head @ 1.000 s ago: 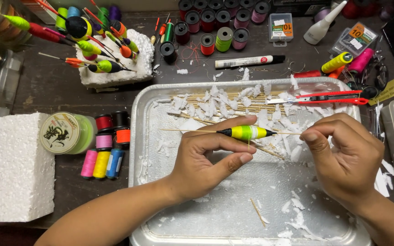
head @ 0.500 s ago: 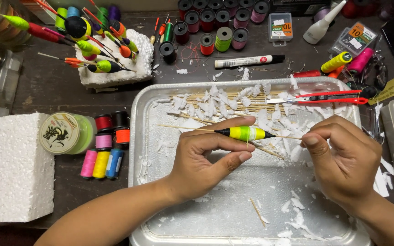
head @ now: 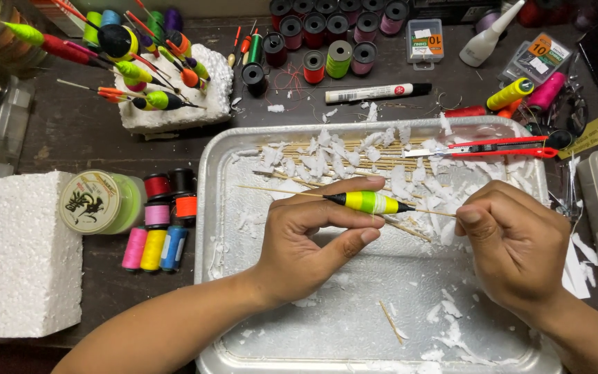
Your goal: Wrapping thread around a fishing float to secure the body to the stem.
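- Over the middle of a dented metal tray (head: pixel 209 208), a person's left hand (head: pixel 306 242) gripped a fishing float (head: pixel 370 202) banded in black, yellow and green, index finger laid along its top and thumb pressing from below.
- The right hand (head: pixel 517 242), fingers curled tight, pinched the thin wooden stem where it left the float's right tip.
- Compared with a second earlier, the float had shifted slightly up and to the left, its left stem end rising towards the tray's upper left, and the right hand had crept leftwards along the stem; the grip on the float itself looked unchanged.
- That small shift suggested the float was being turned or adjusted on its stem rather than set down.
- White foam shavings (head: pixel 327 163) and spare skewers littered the tray's upper half, beside a red craft knife (head: pixel 493 149) at upper right.
- Thread spools (head: pixel 153 248) and a foam block (head: pixel 25 256) lay at the left of the frame; finished floats (head: pixel 147 100) stood in foam at upper left.
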